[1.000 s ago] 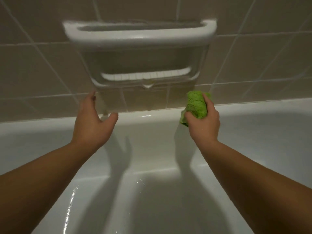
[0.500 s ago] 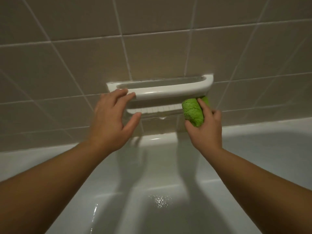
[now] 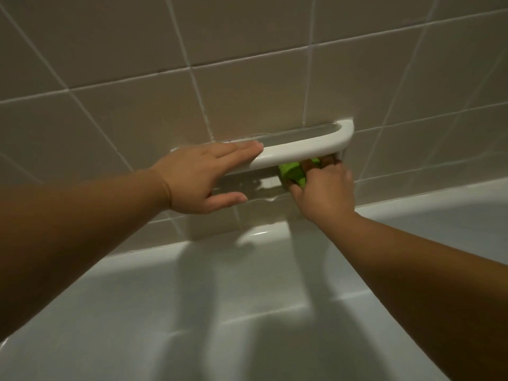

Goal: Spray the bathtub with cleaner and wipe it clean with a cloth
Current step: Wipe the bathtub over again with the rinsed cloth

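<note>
Right hand: the right hand [image 3: 321,191] is curled round the cloth [image 3: 292,173], fingers reaching in under the bar [image 3: 302,148]; fingertips partly hidden there
Left hand: the left hand [image 3: 203,176] lies flat with fingers straight and together on the left end of the bar, thumb spread out below; it holds nothing
Cloth: green, bunched into a wad, pushed into the recess [image 3: 247,185] between the bar and the wall; only its left part shows beyond the knuckles
Cloth handling: likely soft, light and squashy, so it should mould into the narrow gap; a wadded grip with the whole hand suits it, though it may snag or slip out where the space is tight
Bar: white, glossy, rounded, fixed to the wall; it looks stiff and probably slick when wet, so the flat palm steadies better on top than on the curved front
Recess: shows a pale ribbed ledge and a small drip lip at its lower edge
Tub: the tub [image 3: 412,213] rim runs just below the hands, white and shiny, likely slippery to lean on
Wall: beige tile [image 3: 123,64] with pale grout lines behind it all
Sprayer: none in view
</note>
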